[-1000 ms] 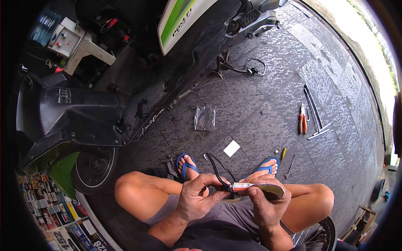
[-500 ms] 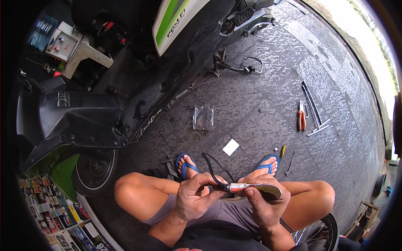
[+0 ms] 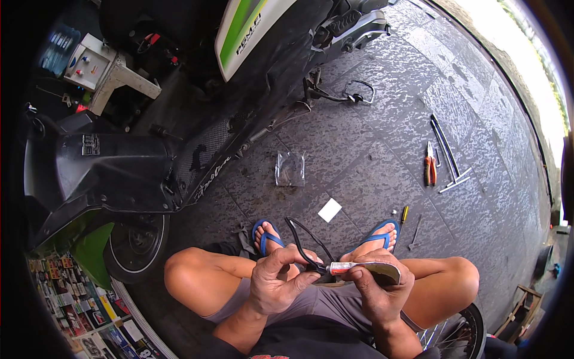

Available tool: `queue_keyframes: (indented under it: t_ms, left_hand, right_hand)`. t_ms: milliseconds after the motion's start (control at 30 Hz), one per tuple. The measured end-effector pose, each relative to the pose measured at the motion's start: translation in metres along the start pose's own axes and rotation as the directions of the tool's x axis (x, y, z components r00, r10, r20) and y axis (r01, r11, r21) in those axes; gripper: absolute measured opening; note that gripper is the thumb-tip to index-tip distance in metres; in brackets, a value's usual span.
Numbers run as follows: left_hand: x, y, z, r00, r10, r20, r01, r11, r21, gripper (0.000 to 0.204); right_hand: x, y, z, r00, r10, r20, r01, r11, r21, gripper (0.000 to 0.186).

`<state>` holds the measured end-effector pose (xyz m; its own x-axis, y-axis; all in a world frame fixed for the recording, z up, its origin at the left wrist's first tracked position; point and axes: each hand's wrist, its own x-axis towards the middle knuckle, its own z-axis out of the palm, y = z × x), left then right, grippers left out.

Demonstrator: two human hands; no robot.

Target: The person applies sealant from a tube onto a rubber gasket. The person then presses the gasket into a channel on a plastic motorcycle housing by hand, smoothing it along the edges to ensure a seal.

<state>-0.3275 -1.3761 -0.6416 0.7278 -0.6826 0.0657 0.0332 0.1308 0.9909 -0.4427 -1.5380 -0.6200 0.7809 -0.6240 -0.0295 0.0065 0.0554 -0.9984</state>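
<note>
My left hand (image 3: pixel 276 282) pinches a thin black cable (image 3: pixel 297 234) between thumb and fingers; it loops up above the hand and bends back down. My right hand (image 3: pixel 382 293) is closed on a small red-and-white tube (image 3: pixel 341 268), its narrow end pointing left. A flat, curved, greyish piece (image 3: pixel 385 273) extends from the tube across the right fingers; whether it is part of the tube, I cannot tell. The tube's tip meets the cable at my left fingertips, where the exact contact is hidden. Both hands are over my lap.
A motor scooter (image 3: pixel 113 164) stands at the left. On the floor ahead lie a clear plastic bag (image 3: pixel 290 169) and a white card (image 3: pixel 329 210). Farther right are orange-handled pliers (image 3: pixel 430 164), T-handle wrenches (image 3: pixel 449 161) and a yellow-handled screwdriver (image 3: pixel 405 214). A spoked wheel (image 3: pixel 475 329) sits beside me.
The cable loop and my left fingers have shifted very slightly. Both hands keep their grips, and the things on the floor lie as before.
</note>
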Motion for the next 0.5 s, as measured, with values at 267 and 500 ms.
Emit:
queue_keyframes:
  t_ms: [267, 500]
  left_hand:
    - [-0.005, 0.005, 0.006, 0.988, -0.146, -0.042, 0.136, 0.972, -0.189, 0.027]
    - [-0.004, 0.009, 0.010, 0.978, -0.193, -0.078, 0.164, 0.944, -0.287, 0.024]
  right_hand:
    - [0.011, -0.011, 0.008, 0.995, -0.096, 0.035, 0.097, 0.995, -0.030, 0.014]
    - [0.003, -0.001, 0.003, 0.998, -0.059, 0.026, 0.060, 0.998, -0.037, 0.014]
